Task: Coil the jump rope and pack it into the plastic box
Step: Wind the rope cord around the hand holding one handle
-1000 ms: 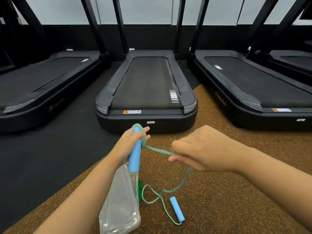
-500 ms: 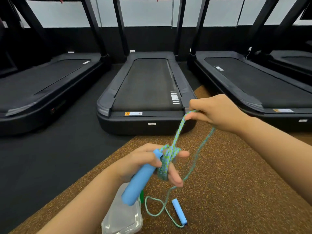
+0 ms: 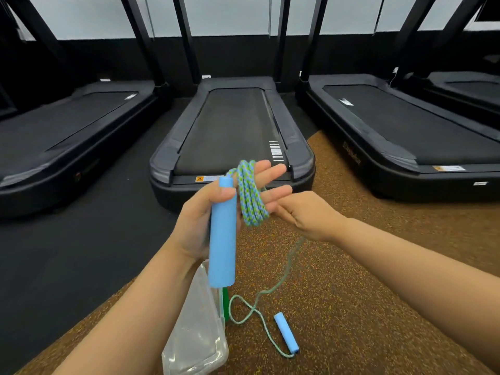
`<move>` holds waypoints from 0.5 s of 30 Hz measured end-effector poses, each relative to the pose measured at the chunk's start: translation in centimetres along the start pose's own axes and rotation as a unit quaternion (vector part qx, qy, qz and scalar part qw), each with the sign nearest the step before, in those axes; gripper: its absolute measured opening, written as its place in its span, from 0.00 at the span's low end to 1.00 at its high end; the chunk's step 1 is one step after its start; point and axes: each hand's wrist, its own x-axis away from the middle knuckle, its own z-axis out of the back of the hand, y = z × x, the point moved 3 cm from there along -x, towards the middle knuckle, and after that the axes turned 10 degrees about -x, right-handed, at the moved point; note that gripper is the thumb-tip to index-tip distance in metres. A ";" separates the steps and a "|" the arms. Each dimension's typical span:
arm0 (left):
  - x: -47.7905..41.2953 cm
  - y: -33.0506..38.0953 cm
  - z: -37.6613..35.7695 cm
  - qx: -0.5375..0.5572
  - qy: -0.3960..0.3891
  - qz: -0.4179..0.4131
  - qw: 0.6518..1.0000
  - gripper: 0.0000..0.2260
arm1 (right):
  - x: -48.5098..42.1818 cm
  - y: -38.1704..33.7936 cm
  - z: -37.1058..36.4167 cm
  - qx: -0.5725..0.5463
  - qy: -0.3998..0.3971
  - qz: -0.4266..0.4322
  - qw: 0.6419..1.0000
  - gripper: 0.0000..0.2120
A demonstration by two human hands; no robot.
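Observation:
My left hand [image 3: 201,212] holds one blue foam handle [image 3: 223,234] upright under the thumb, fingers stretched out. Several turns of the green-and-blue rope [image 3: 250,194] are wound around those fingers. My right hand [image 3: 305,215] is just to the right of the coil, pinching the rope, which runs blurred down from it to the floor. The loose rope [image 3: 251,307] loops on the brown floor and ends at the second blue handle [image 3: 286,332]. The clear plastic box [image 3: 196,328] lies on the floor below my left forearm, with a green edge beside it.
Black treadmills stand ahead: one straight in front [image 3: 232,136], one to the left [image 3: 62,139], one to the right [image 3: 405,131]. Brown speckled rubber flooring [image 3: 351,293] lies under the rope; black flooring [image 3: 81,253] runs to the left.
My right hand came down from high on the right to beside the coil, laying another turn on my left fingers. My left hand tilted the handle upright and rose.

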 end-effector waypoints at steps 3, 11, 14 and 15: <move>-0.4 -1.8 0.8 -0.018 -0.005 0.031 0.999 0.28 | 0.8 -0.3 -1.5 -0.005 -0.029 -0.020 0.999 0.30; -0.8 -1.7 2.5 -0.031 0.075 -0.015 0.997 0.37 | 3.8 -2.6 -5.1 -0.062 -0.103 -0.043 0.992 0.11; -0.8 -2.2 3.6 -0.023 0.114 -0.010 0.993 0.39 | 4.6 -3.2 -5.8 -0.092 -0.113 -0.066 0.987 0.10; -0.8 -2.2 3.9 -0.025 0.130 -0.010 0.991 0.39 | 4.7 -3.3 -5.8 -0.102 -0.113 -0.073 0.986 0.10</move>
